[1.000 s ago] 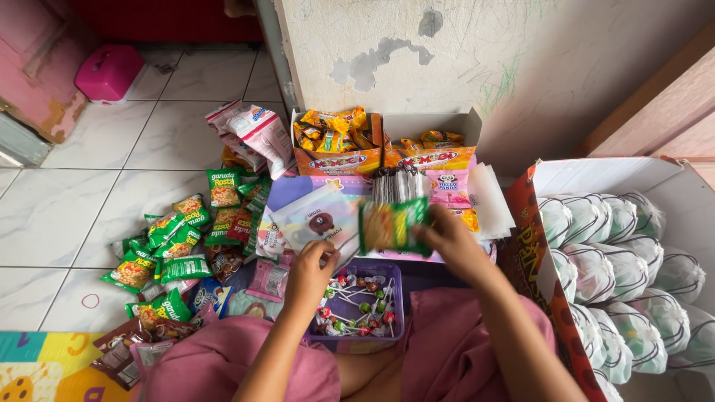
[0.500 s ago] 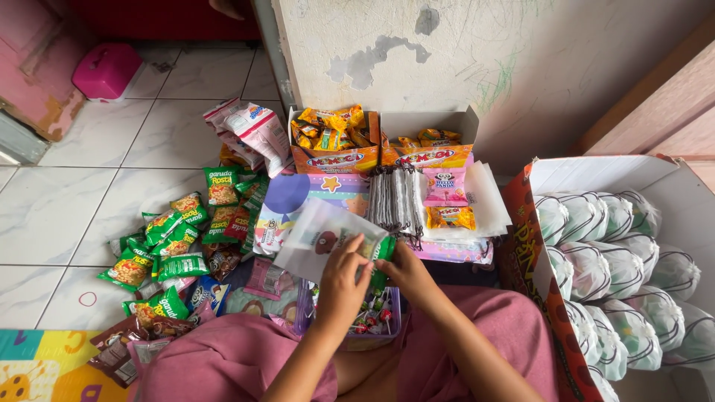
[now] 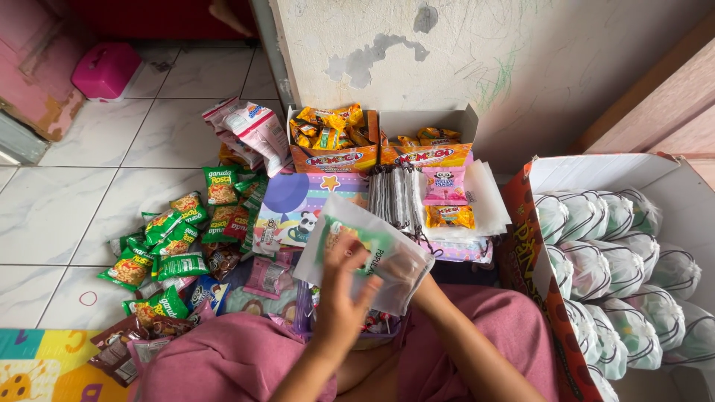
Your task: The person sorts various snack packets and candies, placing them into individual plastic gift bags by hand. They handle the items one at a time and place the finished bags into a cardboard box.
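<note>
Right above the lap, both hands work a thin, translucent white plastic bag (image 3: 376, 257) that is crinkly and roughly square, with a green snack packet showing faintly through its film. The left hand (image 3: 342, 298) lies over the bag's near side, fingers spread and curled onto the film, pinching it; the right hand (image 3: 417, 286) is mostly hidden behind the bag's lower corner, and only its wrist shows, so whether those fingers are clenched cannot be told. Beneath the bag sits a purple plastic tub (image 3: 305, 316) of small wrapped sweets, largely covered by the hands. Glossy green snack sachets (image 3: 175, 242) lie in a loose heap on the white tiled floor (image 3: 67, 208) to the left, with brown wrappers nearer the knee. Two open cardboard boxes (image 3: 380, 145) of yellow-orange snack packs stand against the chipped plaster wall (image 3: 521, 59), and in front of them rest a stack of grey bundled bags (image 3: 395, 197) and a pink packet (image 3: 445, 186) on flat white sheets. On the right, a tall red-printed carton (image 3: 536, 260) holds rows of tied, filled white bags (image 3: 618, 275), its wall just beside the right knee and closing off that side. A pink plastic case (image 3: 104, 71) stands well apart near the far left. Bare tiles lie beyond the sachets on the left.
</note>
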